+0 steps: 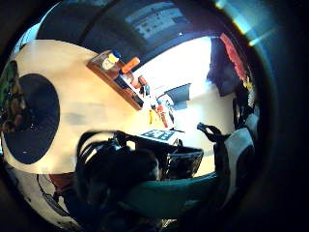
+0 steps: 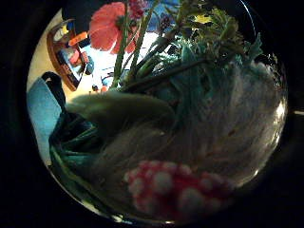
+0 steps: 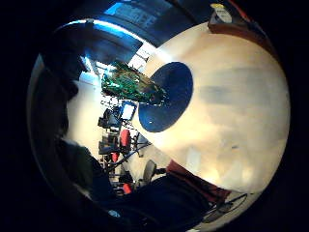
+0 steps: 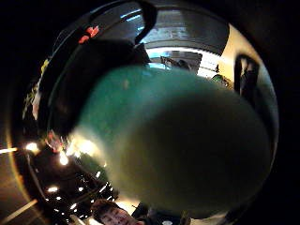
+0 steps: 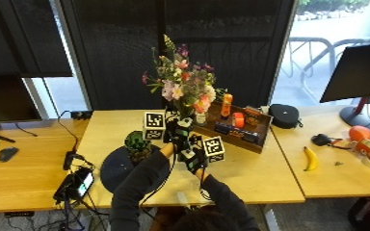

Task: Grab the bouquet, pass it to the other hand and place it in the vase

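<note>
Bouquet (image 5: 182,86) upright, above and just right of vase (image 5: 137,146) — stems hidden behind left hand (image 5: 175,137) and right hand (image 5: 194,161); which gripped, fingers' curl — impossible to tell.

bouquet (image 5: 184,86) stems hidden behind hands, grip unclear

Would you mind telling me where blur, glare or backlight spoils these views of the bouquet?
Right thumb side palm view: a green blur fills the middle, too close to identify. Left thumb side palm view: the bouquet looms close, its nearest red-and-white bloom soft. Left little finger side palm view: the bright floor washes out beyond the table. Outside view: evenly lit, bouquet clear against the dark screen.
</note>
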